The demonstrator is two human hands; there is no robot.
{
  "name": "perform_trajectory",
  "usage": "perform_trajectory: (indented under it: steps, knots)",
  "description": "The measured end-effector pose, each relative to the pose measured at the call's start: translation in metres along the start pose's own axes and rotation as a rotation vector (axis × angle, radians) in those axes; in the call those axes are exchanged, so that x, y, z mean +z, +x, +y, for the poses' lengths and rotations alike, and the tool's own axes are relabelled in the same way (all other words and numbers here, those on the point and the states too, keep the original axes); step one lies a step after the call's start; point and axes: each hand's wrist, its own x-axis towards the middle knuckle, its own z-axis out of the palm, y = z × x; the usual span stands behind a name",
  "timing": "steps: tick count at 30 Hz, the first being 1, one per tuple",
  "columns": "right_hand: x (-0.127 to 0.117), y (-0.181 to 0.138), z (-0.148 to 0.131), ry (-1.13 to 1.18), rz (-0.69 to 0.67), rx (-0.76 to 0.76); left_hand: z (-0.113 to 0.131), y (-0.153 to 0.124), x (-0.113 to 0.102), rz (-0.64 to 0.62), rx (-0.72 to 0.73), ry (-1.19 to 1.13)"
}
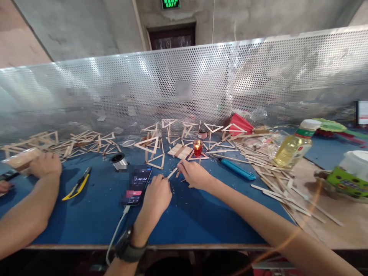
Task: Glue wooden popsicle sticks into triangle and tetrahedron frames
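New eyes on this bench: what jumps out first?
Probably the small red lit candle, glowing just beyond the right hand. Next, the triangular stick frames spread along the back of the blue table, before a perforated metal screen. Then the lit phone beside the left hand.

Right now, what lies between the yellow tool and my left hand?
In the head view, the phone, a white cable at its near end, lies between the yellow tool and your left hand.
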Motion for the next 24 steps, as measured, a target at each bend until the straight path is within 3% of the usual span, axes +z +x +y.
perform_trajectory:
  steps: [4, 8, 13, 17, 24]
  knots:
    - [-0.002, -0.009, 0.000, 0.079, 0.015, 0.013, -0.006, 0.025, -0.024, 0.002, 0.006, -0.211]
    - [-0.004, -0.017, -0.002, 0.094, 0.026, 0.008, -0.011, 0.051, -0.036, -0.146, -0.021, -0.453]
    - [0.001, -0.020, 0.003, 0.165, 0.057, -0.016, -0.013, 0.076, -0.029, -0.426, -0.090, -0.713]
    - [0.006, -0.022, 0.005, 0.154, 0.073, -0.029, -0.012, 0.087, -0.023, -0.577, -0.213, -0.828]
    - [0.007, -0.028, 0.004, 0.053, 0.062, -0.038, -0.010, 0.103, -0.019, -0.605, -0.186, -0.761]
